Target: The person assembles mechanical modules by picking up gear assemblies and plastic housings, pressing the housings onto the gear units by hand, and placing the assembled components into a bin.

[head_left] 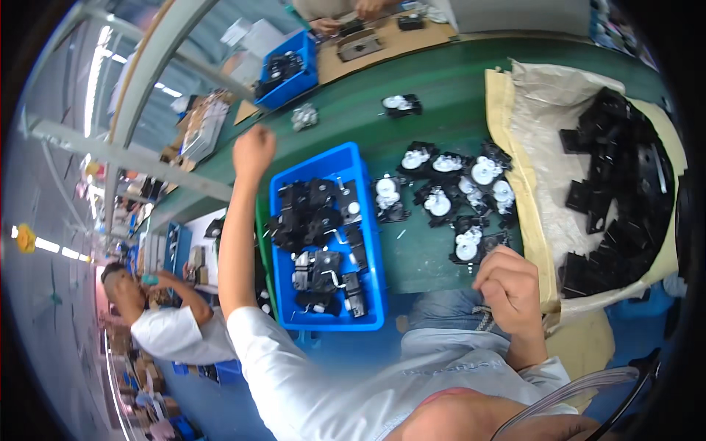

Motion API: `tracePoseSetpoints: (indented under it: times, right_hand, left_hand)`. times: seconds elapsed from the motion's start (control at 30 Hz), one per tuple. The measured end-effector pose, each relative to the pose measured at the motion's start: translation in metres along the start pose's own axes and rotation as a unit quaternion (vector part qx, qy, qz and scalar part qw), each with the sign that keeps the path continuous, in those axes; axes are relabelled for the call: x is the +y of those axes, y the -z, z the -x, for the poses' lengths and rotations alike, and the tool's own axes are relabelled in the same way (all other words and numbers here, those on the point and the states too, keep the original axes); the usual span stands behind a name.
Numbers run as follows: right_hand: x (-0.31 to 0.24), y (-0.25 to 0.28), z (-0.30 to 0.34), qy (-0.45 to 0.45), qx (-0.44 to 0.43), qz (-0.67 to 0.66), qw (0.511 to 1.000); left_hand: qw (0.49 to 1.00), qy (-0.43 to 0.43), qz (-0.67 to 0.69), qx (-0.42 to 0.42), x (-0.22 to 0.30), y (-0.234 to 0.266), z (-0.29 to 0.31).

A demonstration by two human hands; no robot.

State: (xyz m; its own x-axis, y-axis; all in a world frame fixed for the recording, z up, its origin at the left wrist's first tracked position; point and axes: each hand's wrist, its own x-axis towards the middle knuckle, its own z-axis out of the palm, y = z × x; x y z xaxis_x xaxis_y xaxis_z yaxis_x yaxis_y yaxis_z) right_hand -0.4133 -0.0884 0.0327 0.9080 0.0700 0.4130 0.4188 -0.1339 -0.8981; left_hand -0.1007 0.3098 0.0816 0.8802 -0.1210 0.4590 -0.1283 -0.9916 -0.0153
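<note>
My left hand (253, 151) is stretched far out over the green work surface (441, 81), fingers curled shut; whether it holds anything I cannot tell. It hovers left of a blue bin (371, 242) filled with black plastic parts with metal bits. My right hand (509, 283) rests at the near table edge, fingers closed, beside black parts with white gears (465, 246). Several more of these gear assemblies (456, 180) lie in a cluster on the green surface right of the bin.
A cardboard box lined with a plastic bag (544, 147) holds many black parts (625, 184) at right. A second blue bin (290, 70) stands farther away, near another person's hands (346, 15). A seated person in white (158, 316) is at lower left.
</note>
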Motion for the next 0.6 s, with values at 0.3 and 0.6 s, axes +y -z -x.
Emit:
tracePoseSetpoints:
  times: [0.3, 0.6]
  right_hand:
    - [-0.04, 0.014, -0.01, 0.069, 0.127, 0.235, 0.961]
    - [-0.016, 0.162, 0.021, -0.115, 0.145, 0.589, 0.787]
  left_hand:
    - [0.92, -0.273, 0.08, -0.27, 0.159, -0.164, -0.077]
    - [0.952, -0.181, 0.121, -0.216, 0.115, -0.194, -0.14]
